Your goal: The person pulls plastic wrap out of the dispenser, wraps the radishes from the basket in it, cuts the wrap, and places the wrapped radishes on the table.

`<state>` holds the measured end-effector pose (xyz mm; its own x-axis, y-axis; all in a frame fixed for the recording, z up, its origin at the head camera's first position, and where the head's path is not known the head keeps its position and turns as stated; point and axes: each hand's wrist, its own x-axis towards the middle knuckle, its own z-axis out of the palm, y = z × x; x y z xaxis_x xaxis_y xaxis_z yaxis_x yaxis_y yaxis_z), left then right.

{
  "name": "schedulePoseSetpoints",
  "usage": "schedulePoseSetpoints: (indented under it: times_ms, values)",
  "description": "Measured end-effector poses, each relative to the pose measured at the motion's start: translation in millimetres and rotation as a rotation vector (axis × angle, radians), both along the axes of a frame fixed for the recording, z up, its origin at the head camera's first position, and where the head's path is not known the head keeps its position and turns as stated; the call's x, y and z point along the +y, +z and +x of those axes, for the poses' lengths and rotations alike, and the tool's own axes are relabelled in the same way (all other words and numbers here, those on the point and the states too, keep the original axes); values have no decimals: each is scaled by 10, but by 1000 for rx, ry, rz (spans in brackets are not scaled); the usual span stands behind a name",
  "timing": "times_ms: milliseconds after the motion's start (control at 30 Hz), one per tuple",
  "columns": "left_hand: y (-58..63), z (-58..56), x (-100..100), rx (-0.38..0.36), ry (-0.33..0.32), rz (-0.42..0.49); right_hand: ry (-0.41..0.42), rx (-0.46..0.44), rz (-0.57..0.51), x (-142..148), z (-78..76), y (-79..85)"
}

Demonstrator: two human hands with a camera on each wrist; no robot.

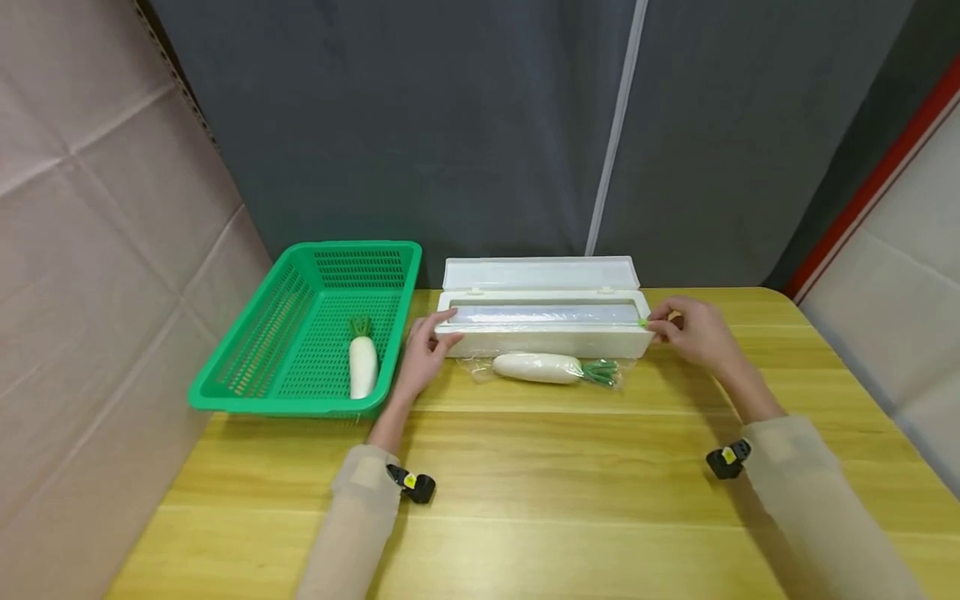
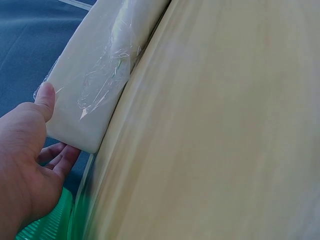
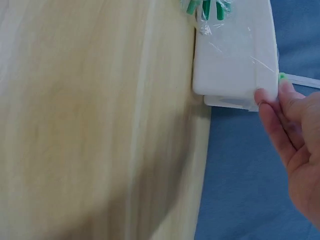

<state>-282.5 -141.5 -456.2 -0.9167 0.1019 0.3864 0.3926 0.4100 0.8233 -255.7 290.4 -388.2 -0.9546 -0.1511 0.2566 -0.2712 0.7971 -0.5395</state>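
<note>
Cling-film dispenser [image 1: 540,344]: left hand [image 1: 424,357] clamps its left end, thumb opposite fingers; right hand [image 1: 693,333] pinches the green slider [image 1: 643,322] at its right end. Dispenser stands on the wooden table [image 1: 570,517], lid raised, film-wrapped daikon [image 1: 534,367] just in front. Green basket [image 1: 285,406], left, contains an unwrapped daikon [image 1: 363,367].

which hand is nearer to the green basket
Left. The left hand is at the left end of the white box, beside the green basket; the right hand is at the box's opposite end, farther away.
</note>
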Motion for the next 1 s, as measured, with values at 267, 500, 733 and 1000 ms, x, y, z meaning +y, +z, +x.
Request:
schedulePoseSetpoints:
  times_ms: [267,500,733,1000]
  values:
    - [16,6,-5,-26,12,-17,10,-19,-41,10,9,-17]
    - [52,26,8,-54,12,-28,11,-22,-66,31,34,-63]
    - [105,69,14,-69,4,-19,8,-9,-51,30,49,-58]
    - [134,110,51,-71,8,-2,28,21,-59,30,78,-57]
